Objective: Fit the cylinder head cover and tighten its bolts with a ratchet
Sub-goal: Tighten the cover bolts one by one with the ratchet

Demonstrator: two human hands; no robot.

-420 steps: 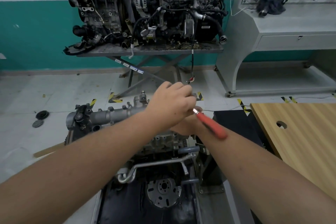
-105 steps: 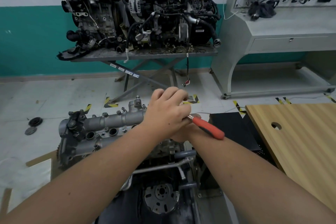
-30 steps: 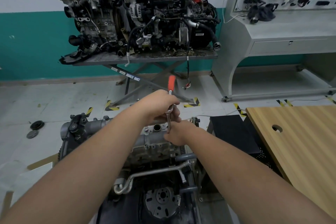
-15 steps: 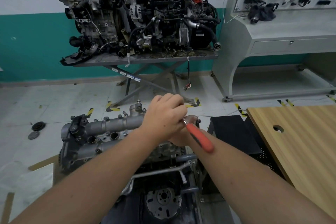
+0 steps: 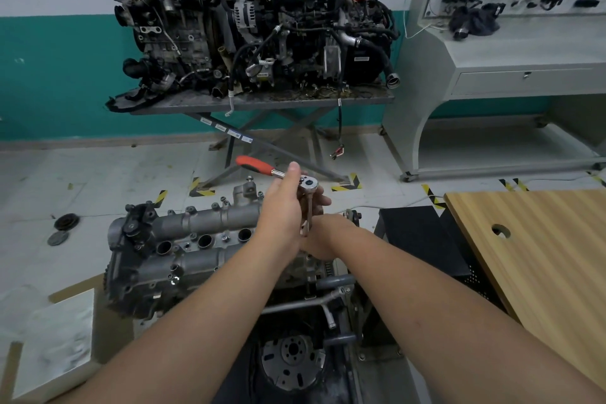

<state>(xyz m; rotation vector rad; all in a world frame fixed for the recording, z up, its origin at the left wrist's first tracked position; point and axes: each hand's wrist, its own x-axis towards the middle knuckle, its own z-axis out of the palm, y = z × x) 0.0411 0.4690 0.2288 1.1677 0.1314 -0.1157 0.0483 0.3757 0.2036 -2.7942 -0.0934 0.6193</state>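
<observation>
The grey cylinder head cover sits on the engine in front of me, with several round plug holes along its middle. A ratchet with a red handle stands on a steel extension over the cover's right end, handle pointing far left. My left hand grips the ratchet near its head, thumb up along the handle. My right hand is curled around the lower end of the extension, down by the cover. The bolt under it is hidden.
A wooden tabletop with a round hole lies at the right. Beyond the floor strip stands a metal stand carrying two large engines. A grey display bench is at the back right. A flywheel and pipes sit below my arms.
The red handle has swung from near right, over my right forearm, round to the far left. My left hand turned with it; my right hand stayed low on the extension.
</observation>
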